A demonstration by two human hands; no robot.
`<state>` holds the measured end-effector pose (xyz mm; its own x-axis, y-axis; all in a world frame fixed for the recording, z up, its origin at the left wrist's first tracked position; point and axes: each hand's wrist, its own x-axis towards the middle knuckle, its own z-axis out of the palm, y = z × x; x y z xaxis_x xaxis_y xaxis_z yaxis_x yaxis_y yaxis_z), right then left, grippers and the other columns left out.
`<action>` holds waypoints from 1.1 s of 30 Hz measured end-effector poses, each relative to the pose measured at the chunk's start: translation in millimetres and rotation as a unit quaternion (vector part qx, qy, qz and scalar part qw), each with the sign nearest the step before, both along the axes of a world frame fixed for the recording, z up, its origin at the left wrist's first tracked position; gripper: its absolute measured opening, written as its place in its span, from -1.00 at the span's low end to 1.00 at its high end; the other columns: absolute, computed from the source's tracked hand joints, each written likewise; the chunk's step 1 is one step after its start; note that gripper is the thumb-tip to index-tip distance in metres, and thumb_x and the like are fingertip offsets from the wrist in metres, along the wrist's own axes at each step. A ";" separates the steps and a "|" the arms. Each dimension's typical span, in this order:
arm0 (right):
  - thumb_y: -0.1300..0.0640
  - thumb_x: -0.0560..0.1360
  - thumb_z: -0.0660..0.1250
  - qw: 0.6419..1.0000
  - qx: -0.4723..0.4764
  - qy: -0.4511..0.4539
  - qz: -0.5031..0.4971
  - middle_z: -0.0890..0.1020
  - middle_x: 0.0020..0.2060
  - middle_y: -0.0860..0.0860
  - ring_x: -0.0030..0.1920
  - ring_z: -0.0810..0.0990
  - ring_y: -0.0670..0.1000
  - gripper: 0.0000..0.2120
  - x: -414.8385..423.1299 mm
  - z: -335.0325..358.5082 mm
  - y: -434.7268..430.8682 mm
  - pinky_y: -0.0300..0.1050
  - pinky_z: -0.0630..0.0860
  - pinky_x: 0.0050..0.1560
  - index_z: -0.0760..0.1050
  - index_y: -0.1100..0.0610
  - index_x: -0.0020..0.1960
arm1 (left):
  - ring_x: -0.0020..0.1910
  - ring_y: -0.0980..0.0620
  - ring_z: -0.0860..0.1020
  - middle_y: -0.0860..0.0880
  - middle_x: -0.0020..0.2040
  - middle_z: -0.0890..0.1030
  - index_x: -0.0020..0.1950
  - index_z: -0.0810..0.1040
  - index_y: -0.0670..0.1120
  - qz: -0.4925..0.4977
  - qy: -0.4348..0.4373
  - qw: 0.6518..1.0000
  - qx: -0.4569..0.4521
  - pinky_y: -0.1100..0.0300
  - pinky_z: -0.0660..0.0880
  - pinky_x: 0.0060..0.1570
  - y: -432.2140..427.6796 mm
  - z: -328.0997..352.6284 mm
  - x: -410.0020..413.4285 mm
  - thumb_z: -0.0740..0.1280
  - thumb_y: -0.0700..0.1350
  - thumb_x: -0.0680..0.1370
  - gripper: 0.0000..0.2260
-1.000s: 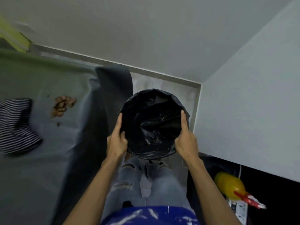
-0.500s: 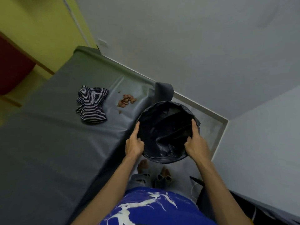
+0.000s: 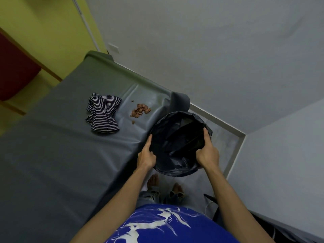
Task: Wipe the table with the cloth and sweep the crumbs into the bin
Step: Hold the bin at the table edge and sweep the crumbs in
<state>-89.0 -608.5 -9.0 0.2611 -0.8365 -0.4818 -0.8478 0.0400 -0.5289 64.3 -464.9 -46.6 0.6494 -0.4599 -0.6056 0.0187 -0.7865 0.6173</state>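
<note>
I hold a round bin (image 3: 177, 142) lined with a black bag, beside the right edge of the grey-covered table (image 3: 57, 155). My left hand (image 3: 146, 156) grips its left rim, thumb pointing up along the edge. My right hand (image 3: 206, 151) grips the right rim, thumb hooked over it. A small heap of brown crumbs (image 3: 140, 110) lies on the table just left of the bin. A crumpled black-and-white striped cloth (image 3: 102, 114) sits left of the crumbs. The bin's bottom is hidden in shadow.
White walls close in behind and on the right, forming a narrow floor corner (image 3: 226, 137) under the bin. My feet (image 3: 164, 185) stand on the floor below it. A yellow wall and dark red panel (image 3: 14, 72) lie beyond the table's far left side.
The view has swung left and up across the table, bringing the cloth and crumbs toward the middle. The bin stays gripped in both hands and now sits closer to the table's edge.
</note>
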 end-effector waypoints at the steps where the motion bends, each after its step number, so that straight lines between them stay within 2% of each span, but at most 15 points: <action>1: 0.42 0.45 0.14 1.000 -0.006 0.003 0.002 0.56 -0.17 0.12 -0.23 0.57 0.13 -0.10 1.4 2.2 -2.4 0.07 0.61 -0.14 -0.03 -0.28 0.58 | -0.16 0.09 0.54 -0.09 0.26 0.56 0.53 0.05 0.35 0.000 0.009 1.000 -0.006 0.12 0.52 0.05 0.5 1.0 -0.1 0.14 -0.33 0.56 -0.26; 3: 0.42 0.46 0.14 1.000 -0.010 0.007 0.005 0.56 -0.16 0.12 -0.24 0.55 0.12 -0.12 3.9 5.9 -4.8 0.02 0.58 -0.19 -0.02 -0.27 0.58 | -0.19 0.19 0.47 -0.07 0.32 0.51 0.55 0.03 0.33 -0.004 0.018 1.000 -0.011 0.22 0.45 0.03 1.3 3.7 -0.1 0.18 -0.31 0.57 -0.27; 4: 0.41 0.47 0.14 1.000 -0.013 0.009 0.007 0.56 -0.16 0.12 -0.25 0.55 0.11 -0.12 5.0 7.6 -4.8 -0.02 0.54 -0.22 -0.02 -0.26 0.58 | -0.16 0.17 0.47 -0.08 0.35 0.49 0.55 0.02 0.32 -0.005 0.017 1.000 -0.008 0.23 0.44 0.04 1.5 5.9 -0.6 0.20 -0.29 0.57 -0.27; 9: 0.40 0.49 0.14 1.000 -0.007 0.019 0.021 0.54 -0.21 0.09 -0.30 0.52 0.07 -0.14 8.4 12.1 -6.6 -0.10 0.42 -0.33 -0.04 -0.24 0.59 | 0.00 -0.05 0.56 -0.14 0.27 0.54 0.56 -0.02 0.30 -0.009 -0.044 0.999 0.017 0.07 0.52 0.11 4.2 19.3 -6.3 0.24 -0.21 0.56 -0.27; 12: 0.39 0.50 0.13 0.999 -0.004 0.025 0.025 0.51 -0.26 0.07 -0.29 0.52 0.07 -0.16 9.3 15.0 -8.6 -0.10 0.43 -0.33 -0.05 -0.23 0.59 | 0.07 -0.10 0.57 -0.11 0.21 0.57 0.57 -0.03 0.27 -0.034 -0.103 0.994 0.023 0.04 0.51 0.09 5.7 31.7 -7.6 0.25 -0.18 0.57 -0.28; 16: 0.38 0.51 0.13 0.999 -0.002 0.028 0.035 0.53 -0.18 0.08 -0.26 0.51 0.07 -0.17 11.0 17.4 -10.7 -0.05 0.47 -0.23 -0.04 -0.23 0.59 | 0.09 -0.16 0.56 -0.13 0.12 0.62 0.57 0.09 0.23 -0.030 -0.160 0.987 0.002 -0.02 0.52 0.10 4.0 56.0 4.3 0.25 -0.17 0.57 -0.35; 21: 0.36 0.52 0.15 0.997 -0.008 0.045 0.056 0.47 -0.13 0.10 -0.33 0.40 0.00 -0.18 12.5 18.9 -12.3 -0.08 0.40 -0.19 -0.05 -0.19 0.60 | 0.08 -0.11 0.58 -0.04 0.07 0.65 0.52 0.28 0.17 0.048 -0.206 0.975 -0.062 0.04 0.50 0.12 -2.9 80.5 44.3 0.25 -0.19 0.55 -0.43; 23: 0.36 0.52 0.15 0.997 -0.010 0.051 0.059 0.46 -0.14 0.10 -0.33 0.41 0.01 -0.18 12.8 17.8 -13.5 -0.06 0.42 -0.19 -0.05 -0.19 0.60 | 0.16 -0.13 0.53 -0.10 0.16 0.60 0.50 0.35 0.08 0.074 -0.256 0.961 -0.072 0.03 0.46 0.18 -3.1 84.0 68.6 0.30 -0.18 0.54 -0.47; 27: 0.36 0.51 0.15 0.997 -0.014 0.053 0.063 0.54 -0.05 0.17 -0.25 0.42 0.09 -0.18 14.1 16.9 -15.3 -0.07 0.41 -0.16 -0.04 -0.19 0.60 | 0.24 -0.19 0.38 -0.17 0.31 0.39 0.39 0.49 -0.04 0.117 -0.411 0.904 -0.037 -0.07 0.39 0.21 3.6 82.2 116.1 0.37 -0.13 0.50 -0.56; 30: 0.36 0.51 0.15 0.995 -0.018 0.064 0.076 0.59 0.14 0.23 -0.19 0.41 0.11 -0.19 15.2 19.5 -15.8 -0.08 0.39 -0.14 -0.04 -0.17 0.61 | 0.38 -0.26 0.27 -0.23 0.45 0.26 0.45 0.39 0.02 0.123 -0.394 0.910 0.044 -0.17 0.25 0.31 9.2 74.6 143.3 0.36 -0.01 0.52 -0.51; 33: 0.35 0.50 0.17 0.995 -0.022 0.062 0.078 0.59 0.10 0.24 -0.16 0.45 0.15 -0.19 15.3 21.4 -13.7 -0.08 0.38 -0.12 -0.03 -0.16 0.61 | 0.42 -0.32 0.22 -0.30 0.45 0.23 0.53 0.24 0.08 0.096 -0.325 0.937 0.080 -0.25 0.21 0.35 18.1 59.0 160.3 0.30 0.12 0.55 -0.44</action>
<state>-73.7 -622.3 12.3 0.3299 -0.8112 -0.4828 -0.9007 -0.1172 -0.4184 224.6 -446.8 12.4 0.9665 -0.2345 -0.1039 -0.1707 -0.8904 0.4219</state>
